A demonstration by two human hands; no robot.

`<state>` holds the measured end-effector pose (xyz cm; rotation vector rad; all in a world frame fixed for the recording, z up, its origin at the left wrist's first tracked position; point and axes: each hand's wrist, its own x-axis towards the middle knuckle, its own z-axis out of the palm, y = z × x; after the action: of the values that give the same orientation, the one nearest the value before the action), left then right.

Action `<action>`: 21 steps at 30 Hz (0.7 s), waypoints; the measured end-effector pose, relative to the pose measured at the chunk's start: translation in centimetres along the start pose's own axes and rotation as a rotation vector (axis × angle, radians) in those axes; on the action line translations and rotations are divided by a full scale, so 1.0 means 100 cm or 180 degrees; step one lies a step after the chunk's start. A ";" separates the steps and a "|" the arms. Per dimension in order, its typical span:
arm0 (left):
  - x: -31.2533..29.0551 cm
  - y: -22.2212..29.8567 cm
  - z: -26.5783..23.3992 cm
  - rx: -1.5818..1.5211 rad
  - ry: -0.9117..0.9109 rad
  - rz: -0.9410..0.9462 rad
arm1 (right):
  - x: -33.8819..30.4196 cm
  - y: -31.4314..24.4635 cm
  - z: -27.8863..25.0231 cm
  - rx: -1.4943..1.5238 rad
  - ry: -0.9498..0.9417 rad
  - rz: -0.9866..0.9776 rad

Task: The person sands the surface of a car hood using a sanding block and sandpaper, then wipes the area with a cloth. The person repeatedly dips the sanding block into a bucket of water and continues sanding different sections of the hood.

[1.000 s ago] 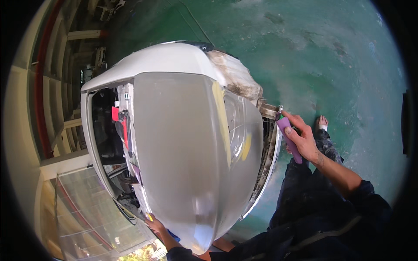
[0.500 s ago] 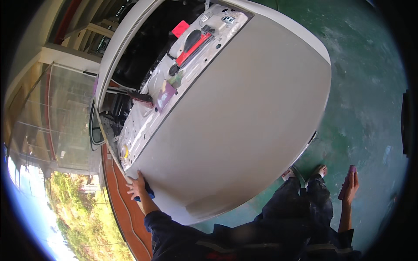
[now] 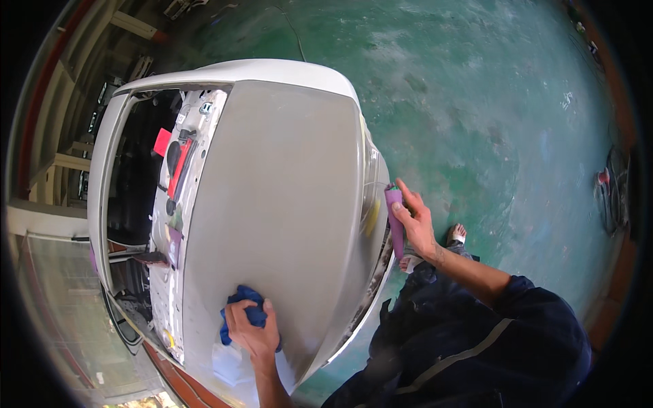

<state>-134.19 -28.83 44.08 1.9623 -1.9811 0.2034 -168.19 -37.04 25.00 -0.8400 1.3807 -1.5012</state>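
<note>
A broad car panel (image 3: 279,197) with a matt grey surface spreads before me. My left hand (image 3: 255,333) is pressed onto its near left part, fingers curled over a crumpled blue cloth (image 3: 245,297) that lies against the surface. Off the panel's right edge, my right hand (image 3: 418,224) holds a long narrow sanding block (image 3: 394,224) wrapped in purple sandpaper. The block stands upright between thumb and fingers, close to the car's edge; whether it touches is unclear. A wet-looking sheen shows beside the left hand.
On the bare metal ledge (image 3: 192,146) left of the panel lie a red-and-black tool (image 3: 179,166), a red card (image 3: 162,141), a purple abrasive piece (image 3: 173,246) and a yellow ring (image 3: 169,338). Green floor (image 3: 476,136) stretches right. A dark coiled hose or cable (image 3: 612,197) lies far right.
My left hand has come from the panel's edge further onto its surface with the cloth. My right hand has brought the sanding block up beside the car. The view has turned right.
</note>
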 end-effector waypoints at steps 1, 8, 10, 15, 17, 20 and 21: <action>0.029 0.036 0.018 -0.0223 0.0070 0.0772 | 0.003 -0.003 0.018 0.0079 0.0034 -0.0105; 0.168 0.152 0.079 0.0101 -0.1003 0.2334 | -0.034 0.004 0.085 0.0357 0.0273 -0.0424; 0.184 0.160 0.090 -0.0162 -0.1179 0.2221 | -0.033 0.002 0.090 0.0491 0.0358 -0.0393; 0.204 0.182 0.116 -0.0256 -0.1170 0.2400 | 0.055 -0.007 0.080 0.0651 0.0458 -0.0379; 0.211 0.189 0.123 -0.0308 -0.1143 0.2576 | 0.092 -0.009 0.071 0.0522 0.0465 -0.0591; 0.215 0.193 0.128 -0.0253 -0.1150 0.2682 | 0.080 -0.010 0.078 0.0638 0.0501 -0.0265; 0.216 0.193 0.126 -0.0236 -0.1152 0.2700 | 0.070 -0.012 0.079 0.0716 0.0501 -0.0205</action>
<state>-154.70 -52.78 42.32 1.0482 -2.9030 -0.0344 -163.66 -46.55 26.71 -0.6419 1.2761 -1.7662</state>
